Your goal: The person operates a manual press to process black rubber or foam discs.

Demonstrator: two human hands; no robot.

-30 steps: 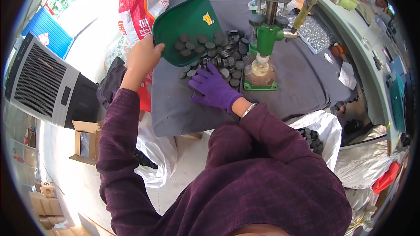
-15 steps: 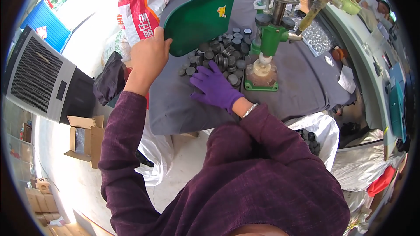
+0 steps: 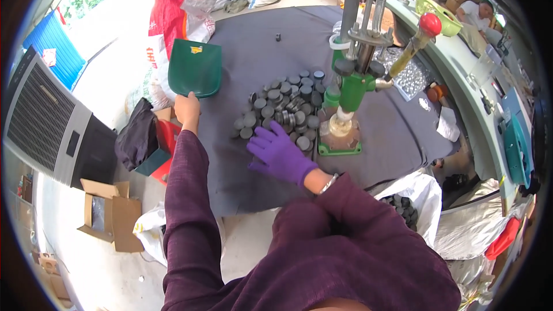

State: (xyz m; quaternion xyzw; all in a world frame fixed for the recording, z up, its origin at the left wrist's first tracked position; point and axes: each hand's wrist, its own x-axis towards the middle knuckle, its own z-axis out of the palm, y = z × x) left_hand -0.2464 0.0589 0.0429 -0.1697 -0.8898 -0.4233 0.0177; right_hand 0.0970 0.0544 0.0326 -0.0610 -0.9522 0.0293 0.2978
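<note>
My left hand point(image 3: 187, 110) is bare and closed around the near end of a green dustpan point(image 3: 197, 69), at the table's left edge. No loose pieces show in its pan. My right hand point(image 3: 281, 152), in a purple glove, lies palm down on the grey cloth with its fingers spread. Its fingertips are at the near side of a pile of round dark grey caps point(image 3: 282, 105), some flat and some on edge. Right of the pile stands a green hand press point(image 3: 351, 98) with a red-knobbed lever.
One small dark piece point(image 3: 278, 37) lies alone on the far grey cloth point(image 3: 242, 40). A red and white sack point(image 3: 167, 23) stands beyond the dustpan. Shiny pieces fill a clear bag point(image 3: 410, 75) behind the press. An open white sack point(image 3: 423, 190) holds dark caps. Another person sits at the far right.
My left hand has carried the dustpan left, off the pile, and its tilt has changed. More of the caps show now. My right hand stays spread beside the pile; the view has shifted.
</note>
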